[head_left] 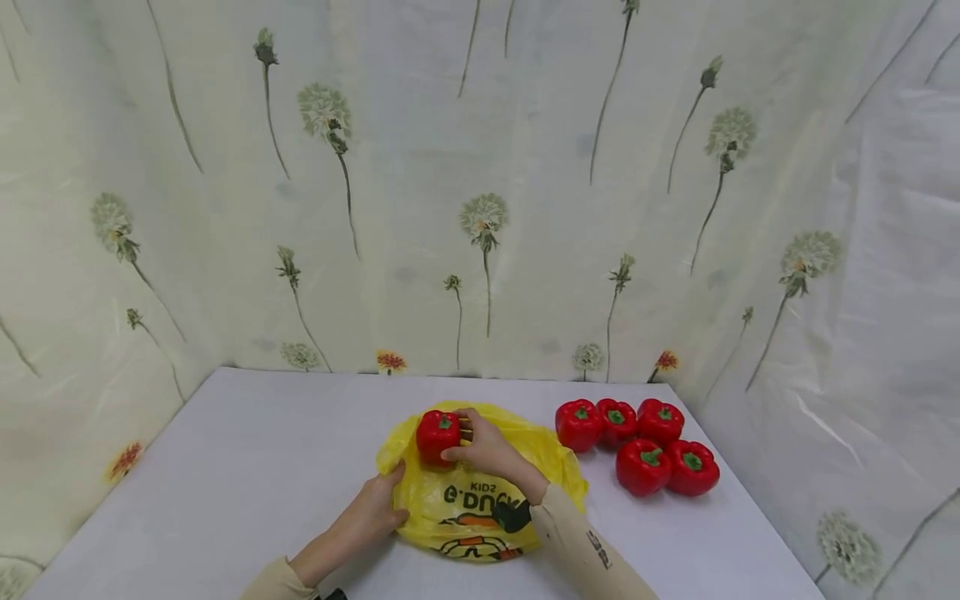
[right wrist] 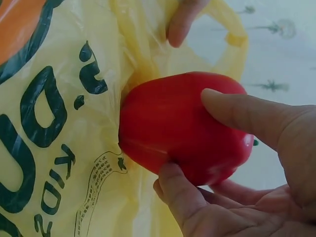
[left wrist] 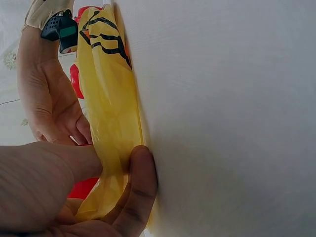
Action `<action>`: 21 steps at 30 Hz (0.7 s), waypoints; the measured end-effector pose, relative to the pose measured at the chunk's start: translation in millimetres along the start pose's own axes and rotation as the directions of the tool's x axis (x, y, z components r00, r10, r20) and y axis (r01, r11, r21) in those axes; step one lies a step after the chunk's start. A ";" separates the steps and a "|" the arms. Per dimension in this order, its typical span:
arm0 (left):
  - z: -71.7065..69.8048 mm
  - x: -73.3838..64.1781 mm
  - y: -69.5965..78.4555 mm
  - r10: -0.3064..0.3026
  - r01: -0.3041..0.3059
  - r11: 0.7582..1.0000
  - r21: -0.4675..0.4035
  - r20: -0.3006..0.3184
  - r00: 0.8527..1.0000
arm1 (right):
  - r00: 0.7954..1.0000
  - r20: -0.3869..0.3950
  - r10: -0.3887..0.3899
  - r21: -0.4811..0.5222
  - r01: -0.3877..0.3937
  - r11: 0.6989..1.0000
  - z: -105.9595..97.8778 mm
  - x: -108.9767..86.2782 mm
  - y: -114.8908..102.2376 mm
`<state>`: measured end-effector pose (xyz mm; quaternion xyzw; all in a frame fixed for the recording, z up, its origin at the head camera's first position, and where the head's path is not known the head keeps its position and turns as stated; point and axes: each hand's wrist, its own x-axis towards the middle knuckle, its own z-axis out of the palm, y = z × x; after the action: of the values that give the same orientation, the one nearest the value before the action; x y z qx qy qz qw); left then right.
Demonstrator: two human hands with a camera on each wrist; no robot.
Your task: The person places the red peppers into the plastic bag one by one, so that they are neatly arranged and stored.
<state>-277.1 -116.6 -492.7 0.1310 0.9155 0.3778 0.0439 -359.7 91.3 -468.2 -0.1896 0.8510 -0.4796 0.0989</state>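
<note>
My right hand [head_left: 487, 450] grips a red bell pepper [head_left: 437, 437] with a green stem, thumb on one side and fingers on the other. The pepper's lower end meets the mouth of a yellow plastic bag [right wrist: 143, 44] in the right wrist view. That bag lies on the table with dark lettering and a cartoon print facing up. At its left edge my left hand [head_left: 375, 504] holds the plastic, thumb above and fingers curled underneath, as the left wrist view [left wrist: 140, 182] confirms.
Several more red bell peppers [head_left: 643, 468] stand grouped on the right of the white table [head_left: 247, 467]. Curtains printed with dandelions [head_left: 483, 221] hang behind the table and along both sides. A dark wrist device [head_left: 513, 517] sits on the right forearm.
</note>
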 end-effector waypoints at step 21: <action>3.0 -0.7 -0.2 -0.015 0.015 1.000 -0.001 -0.012 1.000 | 1.000 0.006 -0.024 -0.002 0.024 1.000 4.4 -2.2 4.3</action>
<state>-275.9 -114.9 -494.9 0.1218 0.9166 0.3786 0.0412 -357.1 90.8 -474.2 -0.2013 0.8490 -0.4792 0.0955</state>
